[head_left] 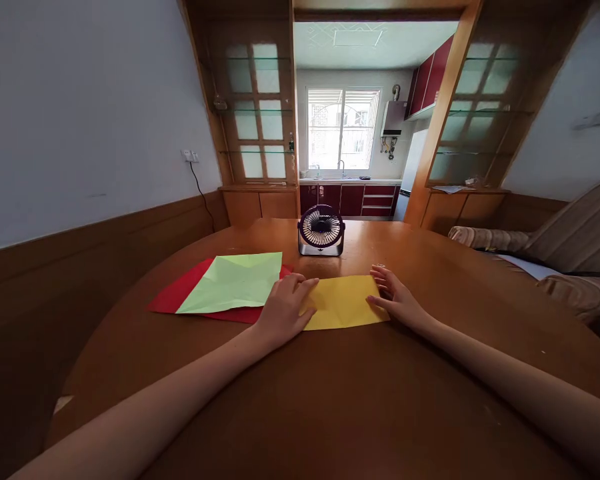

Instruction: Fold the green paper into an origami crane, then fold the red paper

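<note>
A yellow sheet of paper [344, 303], a wide rectangle, lies flat on the table in front of me. Over its left end rests my left hand [286, 303], fingers stretched and apart. At the right end, my right hand [396, 298] has its thumb on the paper and its other fingers spread by the edge. Left of the yellow paper is a light green sheet [235, 283] with creases, lying on top of red paper [180, 293]. My left hand covers part of the red paper's right side.
A small dark desk fan [321, 230] stands on the round-edged wooden table [340, 400], just beyond the yellow paper. Past the table are wooden cabinets [260, 203] and a kitchen doorway. A striped armchair [575, 233] is to the right; a cable [203, 190] hangs along the left wall.
</note>
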Action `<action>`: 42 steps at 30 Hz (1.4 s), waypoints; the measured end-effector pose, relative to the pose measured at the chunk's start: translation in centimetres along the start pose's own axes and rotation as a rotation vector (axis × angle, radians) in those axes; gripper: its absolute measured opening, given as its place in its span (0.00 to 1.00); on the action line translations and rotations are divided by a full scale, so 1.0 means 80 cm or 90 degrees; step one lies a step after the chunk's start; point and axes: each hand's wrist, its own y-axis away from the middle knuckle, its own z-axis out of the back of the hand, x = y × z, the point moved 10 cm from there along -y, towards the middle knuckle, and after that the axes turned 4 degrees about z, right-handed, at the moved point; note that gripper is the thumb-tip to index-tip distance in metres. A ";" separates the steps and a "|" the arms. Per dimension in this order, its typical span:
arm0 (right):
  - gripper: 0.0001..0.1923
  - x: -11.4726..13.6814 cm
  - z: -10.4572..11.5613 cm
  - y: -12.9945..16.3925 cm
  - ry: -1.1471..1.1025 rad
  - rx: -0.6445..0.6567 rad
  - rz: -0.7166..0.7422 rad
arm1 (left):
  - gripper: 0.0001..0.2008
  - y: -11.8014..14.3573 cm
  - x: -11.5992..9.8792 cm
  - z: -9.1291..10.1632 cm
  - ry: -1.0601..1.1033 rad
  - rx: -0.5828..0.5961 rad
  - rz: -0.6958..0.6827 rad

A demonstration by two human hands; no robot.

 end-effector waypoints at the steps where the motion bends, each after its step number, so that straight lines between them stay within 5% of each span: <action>1: 0.35 0.001 0.001 0.000 -0.007 -0.005 -0.001 | 0.24 0.001 -0.001 0.003 0.014 -0.010 0.000; 6: 0.36 0.006 0.010 -0.001 -0.020 -0.053 -0.019 | 0.21 0.005 -0.010 0.025 0.068 -0.084 -0.045; 10: 0.25 0.017 0.010 0.001 -0.011 -0.046 -0.008 | 0.22 0.012 -0.028 0.042 0.071 -0.153 -0.146; 14: 0.15 0.032 0.007 0.005 0.018 -0.018 0.007 | 0.25 0.019 -0.039 0.046 0.062 -0.156 -0.209; 18: 0.14 0.059 0.023 0.004 0.077 -0.071 0.072 | 0.26 0.017 -0.034 0.054 0.093 -0.162 -0.180; 23: 0.13 0.091 0.036 -0.006 0.118 -0.059 0.169 | 0.25 0.006 -0.018 0.060 0.185 -0.112 -0.109; 27: 0.10 0.099 0.038 -0.011 0.153 -0.015 0.228 | 0.15 0.005 -0.011 0.060 0.225 -0.045 -0.131; 35: 0.07 0.072 0.013 0.010 0.236 0.153 0.265 | 0.13 0.014 0.007 0.053 0.220 0.055 -0.146; 42: 0.10 0.062 0.000 0.027 0.246 0.283 0.291 | 0.17 0.014 0.010 0.028 0.041 0.135 -0.137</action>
